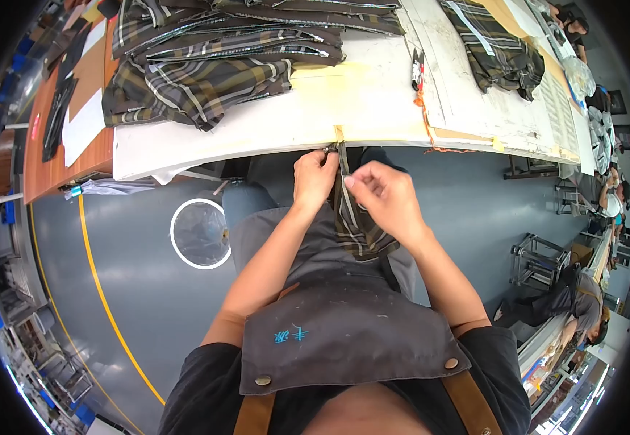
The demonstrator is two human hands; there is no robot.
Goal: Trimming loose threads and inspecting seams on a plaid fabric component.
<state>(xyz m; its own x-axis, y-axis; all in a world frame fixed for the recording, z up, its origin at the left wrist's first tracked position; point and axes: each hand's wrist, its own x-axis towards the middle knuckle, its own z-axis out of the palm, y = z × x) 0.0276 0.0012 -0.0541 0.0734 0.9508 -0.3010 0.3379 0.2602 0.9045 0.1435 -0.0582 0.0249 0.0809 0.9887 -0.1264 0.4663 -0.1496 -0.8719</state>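
Observation:
A dark plaid fabric piece [355, 232] with olive and white stripes hangs below the table's front edge and drapes over my lap. Its narrow upper end, which looks like a zipper edge, reaches up to the table rim. My left hand [313, 180] is closed on this upper end, just under the rim; a small dark part shows at its fingertips. Thumb and forefinger of my right hand [387, 194] are pinched together at the right side of the fabric strip, a little lower. What exactly lies between those fingertips is too small to make out.
On the white table [373, 109] lies a stack of plaid zippered pieces [206, 80] at the left. Another plaid garment piece [499, 54] is at the right, beyond red-handled snips [418, 71]. A round clear bin [200, 235] stands on the floor. People work at the far right.

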